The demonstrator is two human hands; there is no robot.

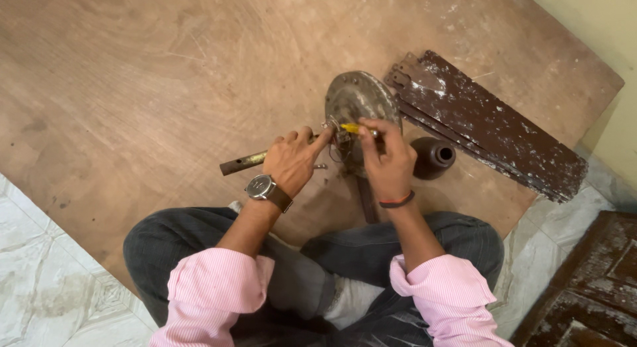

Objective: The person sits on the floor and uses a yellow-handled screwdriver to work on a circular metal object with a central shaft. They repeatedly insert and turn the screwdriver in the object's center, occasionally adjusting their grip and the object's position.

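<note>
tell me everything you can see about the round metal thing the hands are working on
The round metal housing is a dull grey, grimy disc-shaped body, like a fan motor, with small fixings around its rim. It stands on edge on the wooden board, its flat face tilted toward the camera. The left hand and right hand meet at its lower front, where thin wires show. The right hand holds a yellow-handled tool against it. Paint-flecked brown blades lie just to its right.
</note>
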